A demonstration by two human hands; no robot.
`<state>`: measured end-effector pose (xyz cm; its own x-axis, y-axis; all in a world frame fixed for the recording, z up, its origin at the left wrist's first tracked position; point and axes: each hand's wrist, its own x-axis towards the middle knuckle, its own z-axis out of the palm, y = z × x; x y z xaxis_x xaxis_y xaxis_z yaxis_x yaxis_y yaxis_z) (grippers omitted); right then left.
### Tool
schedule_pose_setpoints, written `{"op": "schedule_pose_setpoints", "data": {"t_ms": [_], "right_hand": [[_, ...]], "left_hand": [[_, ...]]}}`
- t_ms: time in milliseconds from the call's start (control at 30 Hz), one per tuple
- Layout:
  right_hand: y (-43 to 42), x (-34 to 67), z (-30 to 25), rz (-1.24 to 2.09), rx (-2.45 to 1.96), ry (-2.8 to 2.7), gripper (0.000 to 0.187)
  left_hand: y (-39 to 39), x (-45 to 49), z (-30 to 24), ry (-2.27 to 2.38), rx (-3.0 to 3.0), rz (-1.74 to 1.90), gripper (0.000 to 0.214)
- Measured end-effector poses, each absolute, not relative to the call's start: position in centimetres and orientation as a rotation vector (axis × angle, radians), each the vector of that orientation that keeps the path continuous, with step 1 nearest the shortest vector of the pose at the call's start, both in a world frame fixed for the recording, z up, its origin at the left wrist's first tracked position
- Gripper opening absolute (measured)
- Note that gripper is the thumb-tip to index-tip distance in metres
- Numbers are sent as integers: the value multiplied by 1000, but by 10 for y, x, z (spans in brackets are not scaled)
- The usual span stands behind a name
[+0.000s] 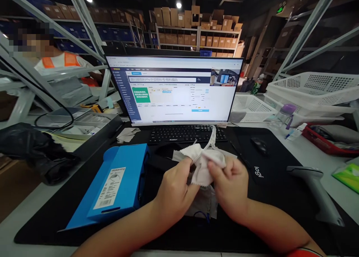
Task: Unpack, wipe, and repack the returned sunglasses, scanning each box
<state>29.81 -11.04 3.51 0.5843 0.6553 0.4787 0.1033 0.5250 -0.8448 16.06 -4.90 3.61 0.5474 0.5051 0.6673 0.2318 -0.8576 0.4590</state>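
A light grey cloth (pixel 203 173) with zigzag edges is bunched between my two hands over the desk mat. My left hand (pixel 175 187) is closed, pinching the cloth's left side and a thin rim beside it. My right hand (pixel 232 186) is closed on the cloth's right side, thumb pressed into the fold. Out of the cloth rises a slim pale arm (pixel 213 135), apparently part of a pair of glasses; the rest is covered. Below my hands lies a grey pouch (pixel 209 202) with a blue cord. An open blue box (pixel 123 174) with a white label stands left of my left hand.
A monitor (pixel 179 96) and keyboard (pixel 185 133) stand ahead. To the right are a mouse (pixel 259 145), a barcode scanner (pixel 316 189), white baskets (pixel 314 86) and a red tray (pixel 331 141). Black plastic (pixel 33 148) lies left. A co-worker (pixel 63 60) is at far left.
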Motion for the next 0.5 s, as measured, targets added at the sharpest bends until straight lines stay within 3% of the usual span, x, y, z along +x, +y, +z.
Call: {"op": "schedule_pose_setpoints", "data": {"t_ms": [167,333,500], "right_hand": [[-110,286,22,118,-1019,-1134,54],[-111,305,47,278,-1108,-1229,58],[-123,354,82,646,-1217,-1532,60]], "left_hand": [[-43,158,38,611,2388,1181,20],[-37,158,46,515,2194,1064,29],[-26,145,62,513,2345,914,57]]}}
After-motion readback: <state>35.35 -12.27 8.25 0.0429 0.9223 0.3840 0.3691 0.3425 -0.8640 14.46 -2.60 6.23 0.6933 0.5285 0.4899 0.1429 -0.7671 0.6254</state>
